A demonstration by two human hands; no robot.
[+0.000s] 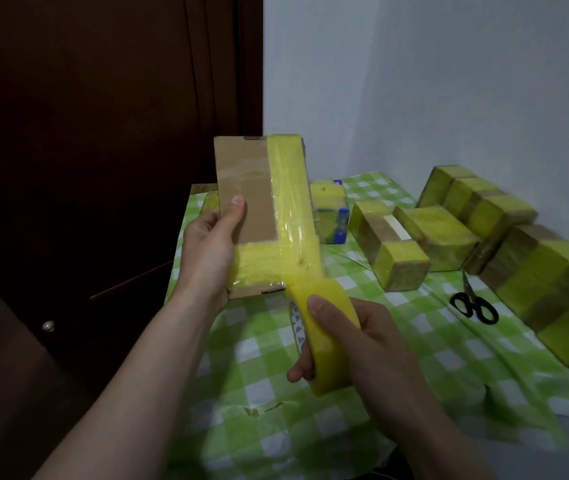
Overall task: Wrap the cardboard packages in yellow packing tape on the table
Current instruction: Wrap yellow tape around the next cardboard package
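Already most of the pile looks finished: beyond the flat cardboard package [245,206] I am holding, several boxes [414,237] lie on the desk [397,358], each banded in yellow tape, though bare brown cardboard still shows between the bands on some. My left hand [207,251] is clenched on the package's near left edge, thumb pressed on its front face, lifting it clear of the desk. One yellow strip runs the length of its right side and another crosses its near end, so the upper left of that face is still bare. My right hand [356,344] grips the tape roll [324,330] just below the package's near corner, the tape stretched from roll to package and uncut. Scissors [473,304] lie on the desk well right of the package, untouched. I judge this package roughly half wrapped.
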